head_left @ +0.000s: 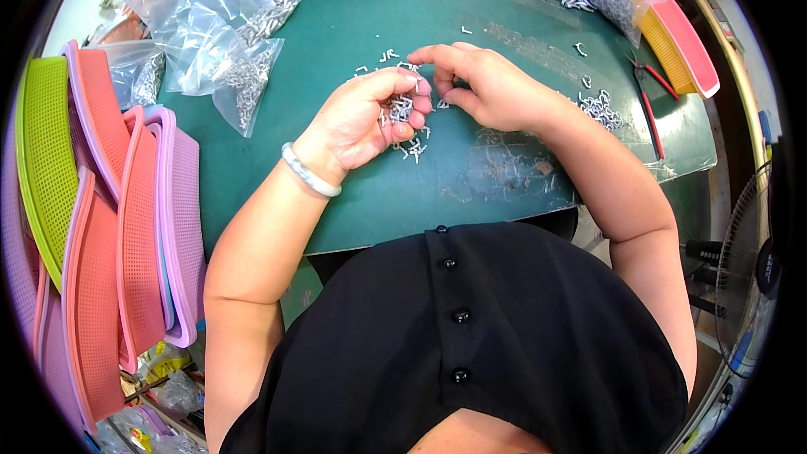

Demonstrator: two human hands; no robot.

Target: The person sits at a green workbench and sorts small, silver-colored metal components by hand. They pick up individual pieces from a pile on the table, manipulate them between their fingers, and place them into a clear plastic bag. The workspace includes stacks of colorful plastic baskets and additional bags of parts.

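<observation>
Head view: stacked plastic trays [101,227] are seen at 9 o'clock, clear bags [220,34] of metal bits at 11. Small metal parts [402,108] are cupped in the curled left hand [366,118] at centre w/ more scattered beneath on the green mat [471,176]. One piece is pinched by right hand [483,84] fingertips. Red-handled pliers [649,105] are laid at 3 o'clock.

1. My left hand [370,118] lies palm up, fingers curled in to cup.
2. My right hand [483,88] is palm down, thumb and forefinger pinched at the left fingertips [418,101].
3. Both forearms rise from the lower edge, converging; elbows bent.
4. The left wrist is cocked back; the right is nearly straight.
</observation>
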